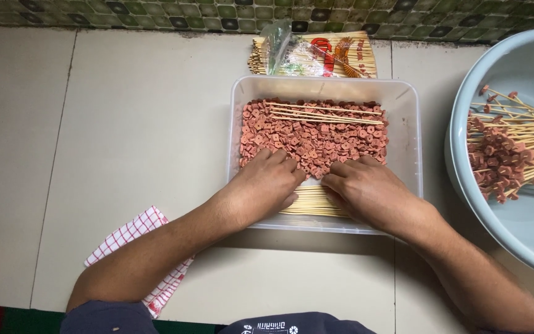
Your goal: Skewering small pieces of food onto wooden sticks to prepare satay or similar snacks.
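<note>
A clear plastic tub [408, 111] sits on the tiled floor, filled with small reddish-brown sausage pieces [316, 139]. A few bamboo skewers [326, 113] lie across the pieces at the far side, and a bundle of skewers [311, 203] lies along the near side. My left hand [261, 188] rests palm down on the near edge of the pieces, fingers curled. My right hand [369, 188] lies beside it, fingers bent onto the skewer bundle and the pieces. Whether either hand pinches something is hidden under the fingers.
A pale blue basin [529, 235] at the right holds several skewers threaded with sausage pieces [502, 158]. An opened packet of skewers [322, 55] lies behind the tub. A red-and-white checked cloth [137, 238] lies under my left forearm. A patterned wall base runs along the top.
</note>
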